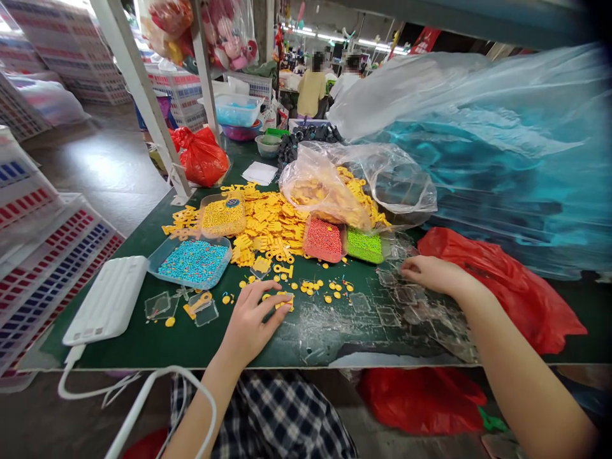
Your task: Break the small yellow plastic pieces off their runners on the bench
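Observation:
My left hand is closed at the front of the table, its thumb and fingertips on a small yellow plastic piece. Flat yellow discs lie scattered just beyond it. Over to the right, my right hand has its fingers drawn together among clear square plastic pieces; whatever is between the fingertips is too small to make out. Behind the hands spreads a heap of yellow plastic parts. Trays of blue beads, yellow beads, red beads and green beads stand around it.
A white power bank with a cable lies at the left edge. A red bag sits right of my right arm, before a large bag of blue parts. A white post rises at the back left. Two people work far off.

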